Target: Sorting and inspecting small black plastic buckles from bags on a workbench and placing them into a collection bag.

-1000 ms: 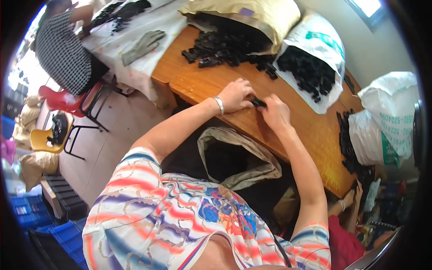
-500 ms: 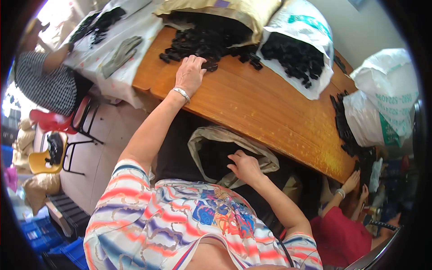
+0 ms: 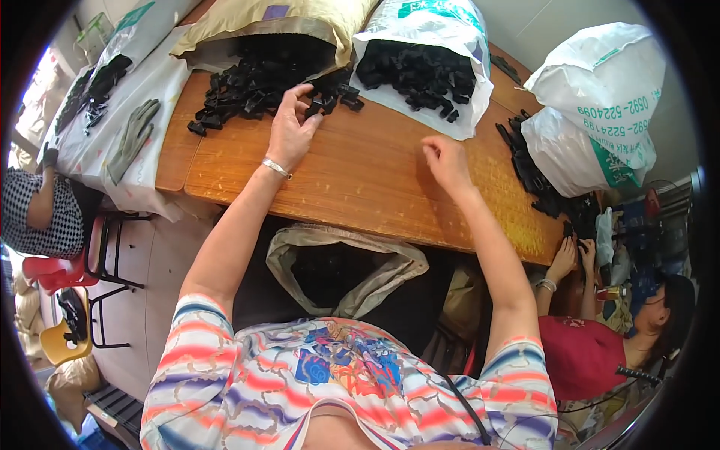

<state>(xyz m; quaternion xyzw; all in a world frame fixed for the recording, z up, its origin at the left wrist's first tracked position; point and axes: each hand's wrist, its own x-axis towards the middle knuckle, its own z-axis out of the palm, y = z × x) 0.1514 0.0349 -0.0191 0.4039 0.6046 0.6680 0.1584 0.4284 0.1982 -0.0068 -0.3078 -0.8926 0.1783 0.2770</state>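
Note:
My left hand [image 3: 291, 131] is over the wooden table, at the front of a spilled heap of small black plastic pieces [image 3: 240, 91]. Its thumb and fingers close around one small black plastic piece [image 3: 310, 112]. The heap spreads out from the mouth of a tan sack [image 3: 330, 31]. Over the table, to the right of it, my right hand [image 3: 448, 165] has its fingers curled together; whatever is in them, if anything, is hidden. Behind that hand lies a white sack [image 3: 471, 112] full of similar black pieces [image 3: 412, 71].
Below the table edge, before my body, an open-mouthed sack [image 3: 289, 244] has a dark inside. Standing white bags [image 3: 600, 97] and more black parts [image 3: 529, 169] are at the table's right. A co-worker in red [image 3: 581, 352] handles parts there; another person sits left, near a grey glove [image 3: 135, 139].
My right hand has risen from above the open sack to over the tabletop. My left hand has turned and now pinches a piece. The whole view has shifted.

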